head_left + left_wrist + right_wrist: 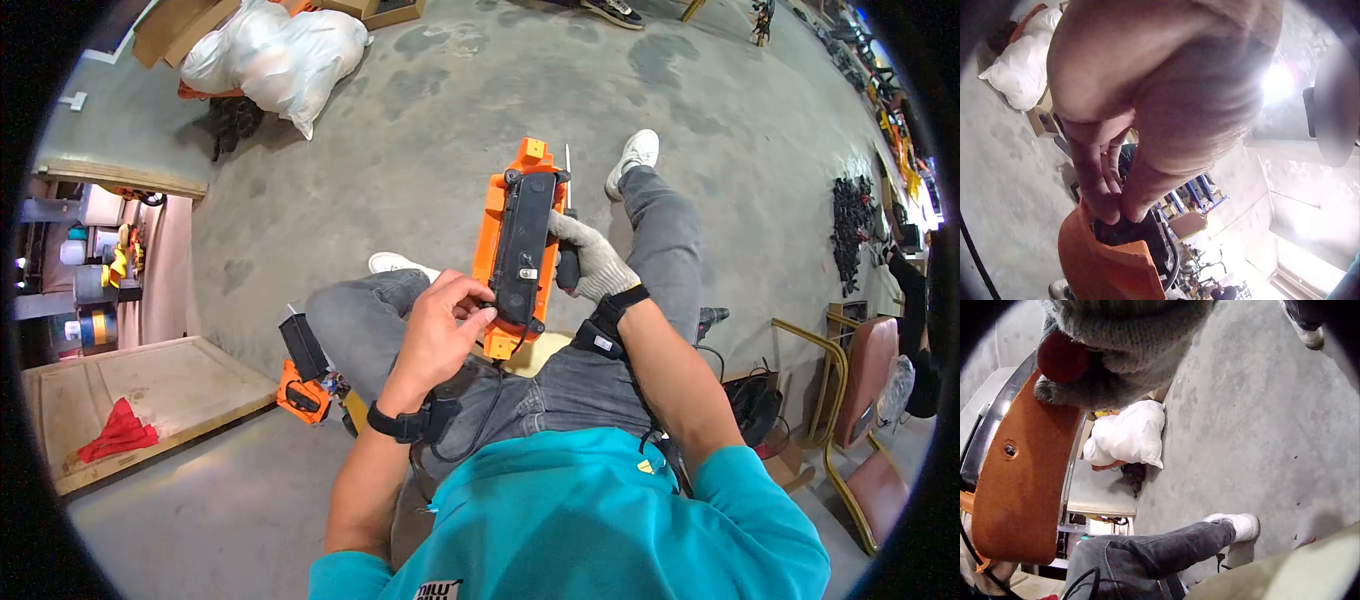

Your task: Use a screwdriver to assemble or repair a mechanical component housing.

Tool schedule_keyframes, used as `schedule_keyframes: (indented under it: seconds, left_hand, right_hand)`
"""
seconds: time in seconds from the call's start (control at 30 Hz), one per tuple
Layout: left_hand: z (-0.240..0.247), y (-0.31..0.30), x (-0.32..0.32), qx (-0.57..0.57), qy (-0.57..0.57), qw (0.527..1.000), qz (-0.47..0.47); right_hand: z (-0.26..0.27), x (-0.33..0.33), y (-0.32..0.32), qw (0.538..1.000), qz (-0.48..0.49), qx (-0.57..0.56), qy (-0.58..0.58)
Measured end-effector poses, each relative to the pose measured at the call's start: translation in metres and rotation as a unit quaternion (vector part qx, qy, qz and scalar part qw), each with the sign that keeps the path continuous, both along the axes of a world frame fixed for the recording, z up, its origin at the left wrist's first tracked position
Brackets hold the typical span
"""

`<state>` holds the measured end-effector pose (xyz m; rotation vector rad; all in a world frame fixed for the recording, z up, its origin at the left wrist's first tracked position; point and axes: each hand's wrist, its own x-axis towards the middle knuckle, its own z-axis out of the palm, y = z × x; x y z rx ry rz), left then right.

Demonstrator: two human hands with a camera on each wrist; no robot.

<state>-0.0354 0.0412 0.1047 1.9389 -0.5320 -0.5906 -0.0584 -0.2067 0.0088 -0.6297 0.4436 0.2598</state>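
An orange plastic housing (487, 225) with a long black unit (527, 240) inside it is held up above the lap. My bare left hand (440, 330) is at its lower left side. The thumb and index fingertips (1105, 209) meet there in a pinch at the black unit's edge; whether a small part sits between them, I cannot tell. On the other side, my gloved right hand (595, 262) grips a screwdriver (568, 262), its shaft pointing away, and steadies the housing with its fingers. In the right wrist view the screwdriver's reddish round end (1063, 357) shows at the glove.
Another orange and black part (303, 393) lies beside the left leg. A wooden board (190, 380) bears a red cloth (118, 430). White sacks (280, 60) lie at the far left, a chair (865, 385) stands at right, and a thin cable (490, 410) crosses the lap.
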Motion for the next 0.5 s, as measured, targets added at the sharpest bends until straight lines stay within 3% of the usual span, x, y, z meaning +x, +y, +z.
schedule_keyframes:
  seconds: [0.13,0.27,0.43,0.5]
  left_hand:
    - [0.002,0.001,0.001,-0.007,0.006,1.000,-0.005]
    - [0.005,0.001,0.001,-0.009,0.010,1.000,-0.017]
    - [0.008,0.004,0.003,0.007,-0.003,0.999,-0.033]
    - [0.010,0.006,0.001,-0.044,0.081,0.996,0.011]
  right_hand:
    - [-0.005,0.002,0.004,0.999,-0.035,0.016,0.020]
    - [-0.015,-0.001,-0.008,1.000,0.019,-0.002,0.002]
    - [0.008,-0.002,-0.002,1.000,0.000,0.003,0.000]
    - [0.003,-0.001,0.000,0.999,-0.010,0.041,0.004]
